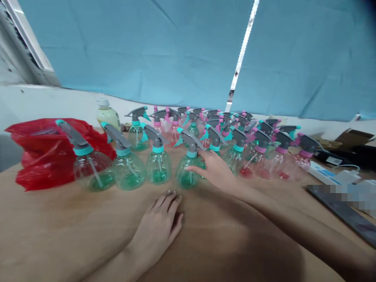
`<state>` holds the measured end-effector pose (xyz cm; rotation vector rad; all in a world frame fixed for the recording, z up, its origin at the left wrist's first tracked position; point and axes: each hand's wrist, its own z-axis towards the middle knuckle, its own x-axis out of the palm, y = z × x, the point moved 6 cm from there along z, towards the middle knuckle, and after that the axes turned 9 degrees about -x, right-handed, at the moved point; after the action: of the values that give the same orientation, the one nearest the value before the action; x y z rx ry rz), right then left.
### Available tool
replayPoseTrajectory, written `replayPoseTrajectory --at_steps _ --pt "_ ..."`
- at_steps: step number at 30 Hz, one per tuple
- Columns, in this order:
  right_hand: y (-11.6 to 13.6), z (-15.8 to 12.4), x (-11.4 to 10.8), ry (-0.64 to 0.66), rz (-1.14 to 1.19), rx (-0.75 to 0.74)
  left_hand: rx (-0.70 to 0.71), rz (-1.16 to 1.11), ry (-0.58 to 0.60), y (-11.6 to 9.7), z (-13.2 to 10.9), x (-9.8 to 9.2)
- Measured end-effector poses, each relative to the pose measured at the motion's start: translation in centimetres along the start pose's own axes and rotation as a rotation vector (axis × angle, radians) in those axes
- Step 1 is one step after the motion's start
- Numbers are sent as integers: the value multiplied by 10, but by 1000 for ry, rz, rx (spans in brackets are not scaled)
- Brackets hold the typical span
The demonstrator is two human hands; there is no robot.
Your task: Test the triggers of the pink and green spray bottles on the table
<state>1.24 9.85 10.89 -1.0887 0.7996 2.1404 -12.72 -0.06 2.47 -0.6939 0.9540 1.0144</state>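
Observation:
My right hand point(217, 170) is at a green spray bottle point(188, 178) with a grey and turquoise trigger head. Its thumb lies across the near side of the bottle, and the other fingers reach around its right side, partly hidden. Resting palm down on the table point(73, 235), my left hand point(160, 219) has its fingers loosely stretched and holds nothing. To the left, in the front row, stand three more green spray bottles point(158, 168), point(129, 172), point(95, 172). Pink spray bottles point(276, 164) fill the right end of that row.
Several more green and pink spray bottles point(175, 131) stand behind. A red plastic bag point(44, 156) and a pale bottle with a white cap point(108, 115) are at the left. At the right lie a dark flat device point(337, 209), a white power strip point(326, 172) and a cardboard box point(355, 139).

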Motion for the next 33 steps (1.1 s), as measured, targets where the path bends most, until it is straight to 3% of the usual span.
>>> replayPoseTrajectory --at_steps 6,12,15,20,26,29,33 --pt "-6 15 6 94 -26 43 -9 -27 -11 2 -1 1" --pt "-5 24 9 106 -49 54 -12 -61 -6 2 0 0" --pt "-1 14 1 46 -50 49 -4 -57 -11 2 0 -1" --pt "2 -25 -22 -88 -113 3 -8 -105 -6 4 1 -1" --pt "-27 -55 -39 -214 -101 16 -69 -164 25 8 4 5" --pt "-46 -57 -42 -297 -60 42 -99 -177 35 10 7 9" --pt "-67 -52 -33 -298 63 129 -123 -185 44 5 13 10"
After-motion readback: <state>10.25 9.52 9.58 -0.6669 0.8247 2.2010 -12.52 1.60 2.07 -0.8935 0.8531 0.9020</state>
